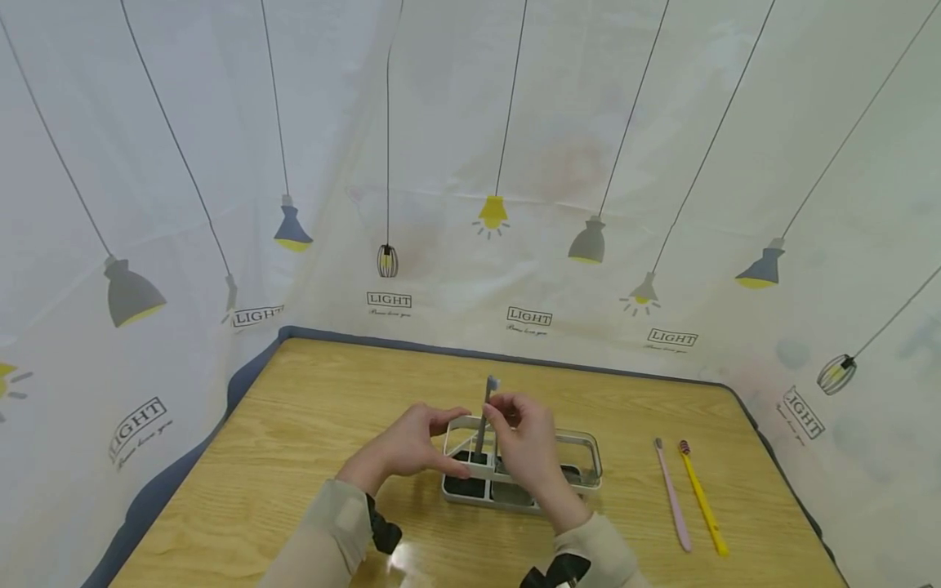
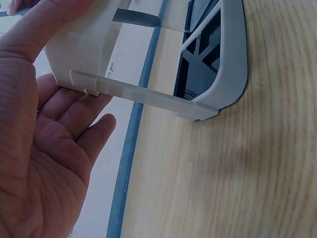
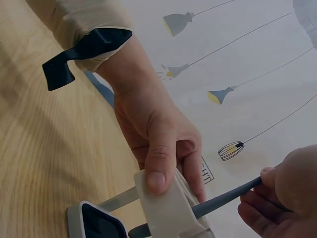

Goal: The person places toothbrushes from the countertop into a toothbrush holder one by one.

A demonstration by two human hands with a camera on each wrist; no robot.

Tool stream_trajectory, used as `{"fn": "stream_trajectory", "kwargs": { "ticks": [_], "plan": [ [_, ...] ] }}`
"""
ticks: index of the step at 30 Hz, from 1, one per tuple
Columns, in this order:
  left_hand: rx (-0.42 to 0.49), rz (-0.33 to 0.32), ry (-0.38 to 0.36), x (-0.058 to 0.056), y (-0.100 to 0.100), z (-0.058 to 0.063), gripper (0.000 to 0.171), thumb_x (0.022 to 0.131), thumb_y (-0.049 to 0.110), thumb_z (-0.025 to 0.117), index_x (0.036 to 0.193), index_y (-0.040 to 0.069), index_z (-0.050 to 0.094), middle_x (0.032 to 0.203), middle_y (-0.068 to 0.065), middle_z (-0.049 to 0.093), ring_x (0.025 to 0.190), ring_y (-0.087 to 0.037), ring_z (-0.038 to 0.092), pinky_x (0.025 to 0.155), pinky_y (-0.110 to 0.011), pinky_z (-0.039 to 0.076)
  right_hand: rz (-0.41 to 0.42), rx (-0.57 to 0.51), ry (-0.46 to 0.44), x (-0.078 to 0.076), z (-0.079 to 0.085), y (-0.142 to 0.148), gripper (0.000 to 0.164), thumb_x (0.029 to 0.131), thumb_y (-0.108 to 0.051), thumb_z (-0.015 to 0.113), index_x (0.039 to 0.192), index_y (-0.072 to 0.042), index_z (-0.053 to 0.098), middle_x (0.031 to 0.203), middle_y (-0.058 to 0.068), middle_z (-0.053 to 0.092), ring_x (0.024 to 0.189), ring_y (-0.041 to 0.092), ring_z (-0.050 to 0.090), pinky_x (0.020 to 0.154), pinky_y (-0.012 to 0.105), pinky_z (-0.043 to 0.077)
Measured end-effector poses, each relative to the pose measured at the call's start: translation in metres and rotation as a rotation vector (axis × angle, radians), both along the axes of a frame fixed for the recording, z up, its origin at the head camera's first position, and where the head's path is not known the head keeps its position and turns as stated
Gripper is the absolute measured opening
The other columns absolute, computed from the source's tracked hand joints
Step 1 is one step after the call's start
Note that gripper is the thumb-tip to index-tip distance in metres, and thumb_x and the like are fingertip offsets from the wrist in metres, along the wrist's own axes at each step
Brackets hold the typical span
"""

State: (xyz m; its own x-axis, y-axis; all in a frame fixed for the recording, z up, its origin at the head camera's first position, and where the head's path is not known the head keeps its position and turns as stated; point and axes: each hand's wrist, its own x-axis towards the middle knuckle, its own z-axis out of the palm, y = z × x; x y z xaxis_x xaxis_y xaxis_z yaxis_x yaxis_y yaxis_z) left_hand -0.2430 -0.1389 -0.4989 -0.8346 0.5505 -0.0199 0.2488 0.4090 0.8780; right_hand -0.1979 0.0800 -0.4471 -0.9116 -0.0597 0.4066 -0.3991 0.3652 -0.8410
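A white toothbrush holder with an upper frame and a dark compartmented base stands on the wooden table. My left hand holds the left end of its upper frame, thumb on the near side and fingers on the far side. A dark grey toothbrush is pinched between the thumb and fingers of my right hand. Its bristle head points up, and its handle passes down through the upper frame. In the right wrist view the handle's lower end shows below that frame, close to the base.
To the right of the holder lie a pink toothbrush and a yellow toothbrush, side by side. A pale curtain printed with hanging lamps encloses the table at the back and sides.
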Motion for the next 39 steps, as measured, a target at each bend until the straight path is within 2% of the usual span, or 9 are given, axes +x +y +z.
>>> {"fn": "stream_trajectory", "kwargs": {
  "ticks": [6, 14, 30, 39],
  "plan": [
    [-0.005, 0.01, 0.013, 0.0, 0.001, 0.001, 0.092, 0.078, 0.042, 0.096, 0.157, 0.017, 0.055, 0.158, 0.001, 0.051, 0.143, -0.03, 0.051, 0.117, -0.047, 0.042, 0.014, 0.024, -0.024, 0.001, -0.006, 0.0, 0.004, 0.101, -0.005, 0.073, 0.1, -0.002, 0.074, 0.091, 0.005, 0.073, 0.081, 0.022, 0.068, 0.069, 0.027, 0.056],
    [0.01, -0.007, 0.02, 0.0, 0.001, 0.006, 0.095, 0.079, 0.04, 0.097, 0.157, 0.011, 0.053, 0.154, 0.002, 0.056, 0.142, -0.027, 0.052, 0.117, -0.048, 0.042, 0.019, 0.064, -0.023, 0.001, -0.012, 0.002, 0.006, 0.101, -0.007, 0.073, 0.099, -0.002, 0.075, 0.09, 0.003, 0.073, 0.078, 0.016, 0.067, 0.067, 0.027, 0.056],
    [0.015, -0.012, 0.023, -0.001, 0.002, 0.005, 0.095, 0.078, 0.04, 0.097, 0.157, 0.011, 0.053, 0.153, 0.002, 0.057, 0.141, -0.028, 0.053, 0.117, -0.049, 0.043, 0.042, 0.099, -0.042, 0.001, -0.018, 0.003, 0.005, 0.101, -0.005, 0.074, 0.097, -0.004, 0.077, 0.089, 0.002, 0.073, 0.077, 0.014, 0.066, 0.067, 0.027, 0.055],
    [0.006, 0.003, 0.006, 0.001, 0.001, 0.002, 0.097, 0.077, 0.042, 0.097, 0.157, 0.011, 0.053, 0.155, 0.0, 0.055, 0.142, -0.029, 0.052, 0.118, -0.049, 0.041, 0.029, 0.064, -0.131, 0.004, -0.019, 0.01, 0.006, 0.099, -0.006, 0.076, 0.104, -0.005, 0.079, 0.096, 0.002, 0.075, 0.084, 0.015, 0.068, 0.072, 0.028, 0.058]
  ]
}}
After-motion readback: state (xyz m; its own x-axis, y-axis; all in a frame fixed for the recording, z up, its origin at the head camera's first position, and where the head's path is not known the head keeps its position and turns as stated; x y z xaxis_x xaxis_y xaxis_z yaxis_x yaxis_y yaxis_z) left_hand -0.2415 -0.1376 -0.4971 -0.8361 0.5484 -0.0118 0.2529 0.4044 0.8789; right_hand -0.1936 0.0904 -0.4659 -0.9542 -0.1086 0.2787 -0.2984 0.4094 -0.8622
